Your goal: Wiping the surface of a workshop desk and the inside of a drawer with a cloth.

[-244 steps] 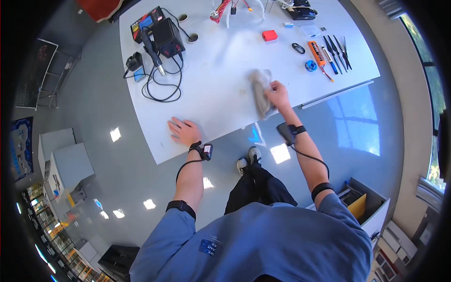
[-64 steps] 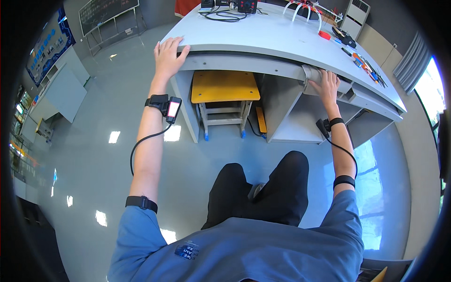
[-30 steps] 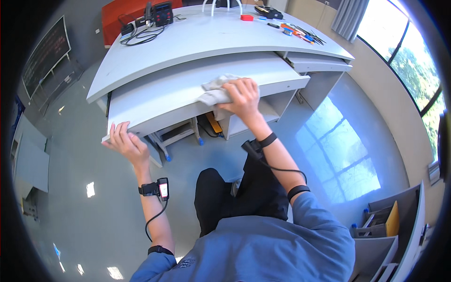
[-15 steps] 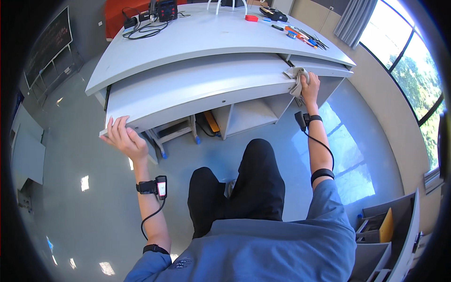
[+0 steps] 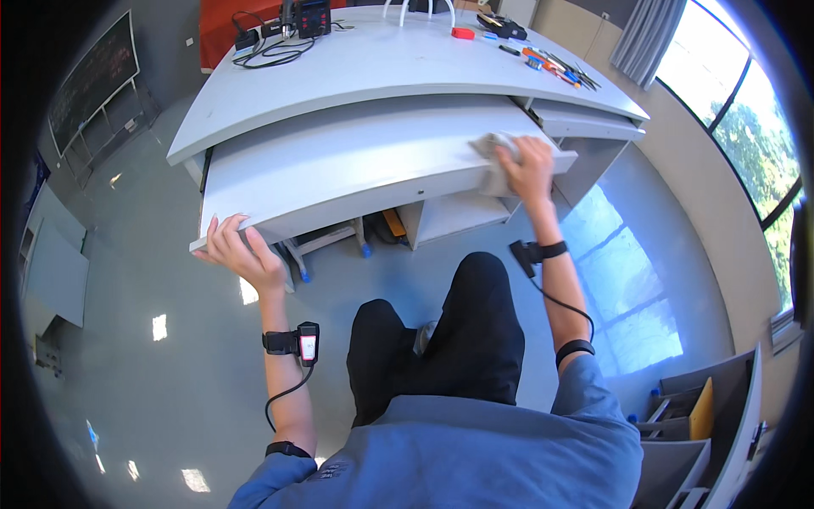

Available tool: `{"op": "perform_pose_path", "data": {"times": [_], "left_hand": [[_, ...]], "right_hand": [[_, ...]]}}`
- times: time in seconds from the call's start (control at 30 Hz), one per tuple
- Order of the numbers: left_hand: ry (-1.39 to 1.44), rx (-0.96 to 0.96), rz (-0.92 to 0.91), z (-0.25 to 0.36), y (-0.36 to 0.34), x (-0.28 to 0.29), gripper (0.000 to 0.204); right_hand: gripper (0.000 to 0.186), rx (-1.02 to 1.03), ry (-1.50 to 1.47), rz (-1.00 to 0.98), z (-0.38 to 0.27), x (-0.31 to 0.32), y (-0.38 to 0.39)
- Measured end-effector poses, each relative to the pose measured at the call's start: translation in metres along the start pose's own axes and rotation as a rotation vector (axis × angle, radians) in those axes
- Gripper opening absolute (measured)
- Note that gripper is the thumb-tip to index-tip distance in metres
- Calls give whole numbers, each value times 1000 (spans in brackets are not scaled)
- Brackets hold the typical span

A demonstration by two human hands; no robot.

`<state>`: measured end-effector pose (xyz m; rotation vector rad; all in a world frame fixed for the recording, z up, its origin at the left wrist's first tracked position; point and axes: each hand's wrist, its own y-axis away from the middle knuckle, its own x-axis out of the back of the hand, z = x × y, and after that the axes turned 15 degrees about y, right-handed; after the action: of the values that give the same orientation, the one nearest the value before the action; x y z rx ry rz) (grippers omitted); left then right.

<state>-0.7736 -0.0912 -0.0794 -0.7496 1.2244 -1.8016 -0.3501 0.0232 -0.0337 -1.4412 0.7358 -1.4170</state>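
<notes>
A white pull-out tray (image 5: 356,153) juts from under the top of a white desk (image 5: 390,72). My left hand (image 5: 242,253) grips the tray's front left corner, fingers over the upper surface. Toward the right end of the tray's front edge, my right hand (image 5: 532,171) is closed around a pale grey cloth (image 5: 493,154). The cloth lies over the edge, partly on top and partly down the front face. Motion blurs both the cloth and the right hand a little.
On the desktop are a black device (image 5: 312,19) with cables, a red box (image 5: 463,33) and several hand tools (image 5: 555,68). Open shelving (image 5: 454,216) and a stool (image 5: 326,240) sit below. Windows (image 5: 746,110) line the right side; a grey cabinet (image 5: 738,407) stands lower right.
My right hand has slid the cloth leftward along the tray's front edge, away from its right end. My left hand stays on the corner. The whole view has shifted slightly.
</notes>
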Motion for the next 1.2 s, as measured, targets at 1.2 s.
{"op": "perform_pose_path", "data": {"times": [1.2], "left_hand": [[-80,-4,6,17,-3,10,30]], "right_hand": [[38,-201,89,-173,50,29,2]]}}
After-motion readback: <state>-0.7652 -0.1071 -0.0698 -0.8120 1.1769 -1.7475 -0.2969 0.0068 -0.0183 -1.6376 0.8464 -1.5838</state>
